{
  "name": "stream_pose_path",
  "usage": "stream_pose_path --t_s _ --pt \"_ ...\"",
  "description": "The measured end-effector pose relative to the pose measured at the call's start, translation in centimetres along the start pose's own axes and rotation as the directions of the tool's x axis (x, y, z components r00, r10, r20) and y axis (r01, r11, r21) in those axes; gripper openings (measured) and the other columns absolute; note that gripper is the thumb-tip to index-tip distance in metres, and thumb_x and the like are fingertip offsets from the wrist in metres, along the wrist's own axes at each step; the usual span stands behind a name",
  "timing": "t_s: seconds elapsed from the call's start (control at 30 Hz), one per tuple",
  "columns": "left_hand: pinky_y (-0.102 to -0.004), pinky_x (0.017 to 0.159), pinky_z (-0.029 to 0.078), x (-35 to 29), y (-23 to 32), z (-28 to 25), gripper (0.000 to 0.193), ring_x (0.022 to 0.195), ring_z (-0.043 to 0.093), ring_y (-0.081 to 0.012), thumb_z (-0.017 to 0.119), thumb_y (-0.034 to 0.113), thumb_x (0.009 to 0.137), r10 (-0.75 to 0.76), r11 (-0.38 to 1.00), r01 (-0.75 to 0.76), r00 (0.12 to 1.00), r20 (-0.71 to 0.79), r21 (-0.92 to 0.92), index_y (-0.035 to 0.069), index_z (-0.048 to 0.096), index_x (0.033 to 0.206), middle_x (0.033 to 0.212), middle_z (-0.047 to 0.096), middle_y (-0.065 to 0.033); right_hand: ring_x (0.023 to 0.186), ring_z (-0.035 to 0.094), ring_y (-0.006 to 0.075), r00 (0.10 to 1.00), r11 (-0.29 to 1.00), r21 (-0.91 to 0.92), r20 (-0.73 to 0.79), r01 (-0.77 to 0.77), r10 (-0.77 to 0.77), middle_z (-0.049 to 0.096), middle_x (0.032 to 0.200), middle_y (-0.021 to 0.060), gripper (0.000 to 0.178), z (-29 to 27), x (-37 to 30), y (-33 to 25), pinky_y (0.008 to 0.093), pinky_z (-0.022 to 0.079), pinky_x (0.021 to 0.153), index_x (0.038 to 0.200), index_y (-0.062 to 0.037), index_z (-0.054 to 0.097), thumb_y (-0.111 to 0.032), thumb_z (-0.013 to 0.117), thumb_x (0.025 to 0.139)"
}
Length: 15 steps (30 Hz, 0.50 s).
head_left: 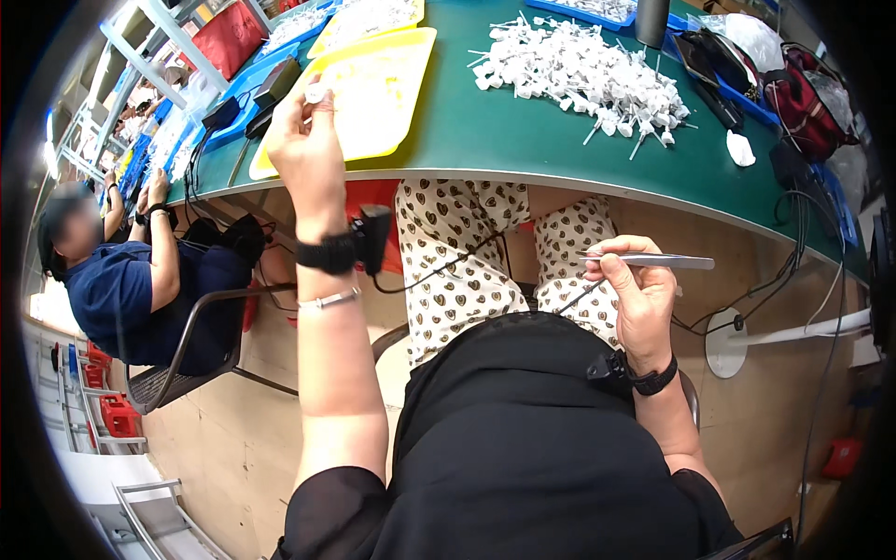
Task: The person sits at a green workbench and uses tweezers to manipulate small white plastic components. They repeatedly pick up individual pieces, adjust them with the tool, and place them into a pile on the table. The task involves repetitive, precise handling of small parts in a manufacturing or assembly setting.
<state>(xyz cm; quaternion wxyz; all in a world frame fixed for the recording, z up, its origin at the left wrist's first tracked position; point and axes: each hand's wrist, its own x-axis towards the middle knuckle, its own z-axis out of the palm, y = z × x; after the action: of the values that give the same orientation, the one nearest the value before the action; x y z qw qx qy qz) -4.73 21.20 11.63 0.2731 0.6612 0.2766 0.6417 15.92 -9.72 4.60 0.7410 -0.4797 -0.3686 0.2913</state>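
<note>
Above the near yellow tray my left hand is raised, its fingertips pinching a small white plastic part. In my right hand a pair of metal tweezers is gripped between thumb and fingers, over my lap and below the table edge. The tweezers' tips point left; whether they hold anything is too small to tell. A loose heap of white plastic parts with thin stems lies on the green table, right of the tray.
Blue trays line the table's far left, with a dark box beside the yellow tray. A dark red bag and a grey cylinder stand to the right. Cables hang near the right edge. A co-worker sits at left.
</note>
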Motion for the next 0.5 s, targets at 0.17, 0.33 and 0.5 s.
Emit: stream_pose_path --t_s 0.17,0.33,0.5 --pt "-0.0391 0.098 0.054 3.4 -7.0 -0.6 0.058 0.117 0.066 -0.0314 0.077 0.025 0.087 0.247 0.553 -0.387 0.922 0.299 0.738 0.001 0.06 0.137 0.135 0.063 -0.022 0.089 0.07 0.0136 1.0 1.0 0.022 0.007 0.013 -0.013 0.071 0.1 0.0091 0.014 0.3 0.4 -0.7 0.029 0.06 0.081 0.111 0.001 0.065 -0.004 0.068 0.099" --pt "-0.041 0.09 0.056 -3.3 4.3 12.0 0.034 0.102 0.072 -0.0296 0.075 0.028 0.09 -0.062 0.912 -0.236 0.729 0.681 0.336 0.005 0.075 0.115 0.11 0.074 -0.0173 0.089 0.07 0.0137 1.0 0.999 0.042 -0.011 -0.007 0.007 0.071 0.1 0.0087 0.014 -0.1 0.4 -1.1 0.0293 0.061 0.082 0.111 0.0014 0.065 -0.005 0.068 0.099" --pt "-0.0432 0.084 0.057 -4.9 4.8 19.9 0.031 0.09 0.073 -0.0355 0.077 0.033 0.086 -0.15 0.815 -0.391 0.572 0.806 0.429 0.006 0.078 0.101 0.093 0.075 -0.0188 0.089 0.07 0.0135 0.999 0.999 0.012 -0.013 0.044 -0.044 0.071 0.099 0.0087 0.015 -0.1 0.4 -1.6 0.029 0.06 0.083 0.112 0.0018 0.065 -0.005 0.068 0.099"
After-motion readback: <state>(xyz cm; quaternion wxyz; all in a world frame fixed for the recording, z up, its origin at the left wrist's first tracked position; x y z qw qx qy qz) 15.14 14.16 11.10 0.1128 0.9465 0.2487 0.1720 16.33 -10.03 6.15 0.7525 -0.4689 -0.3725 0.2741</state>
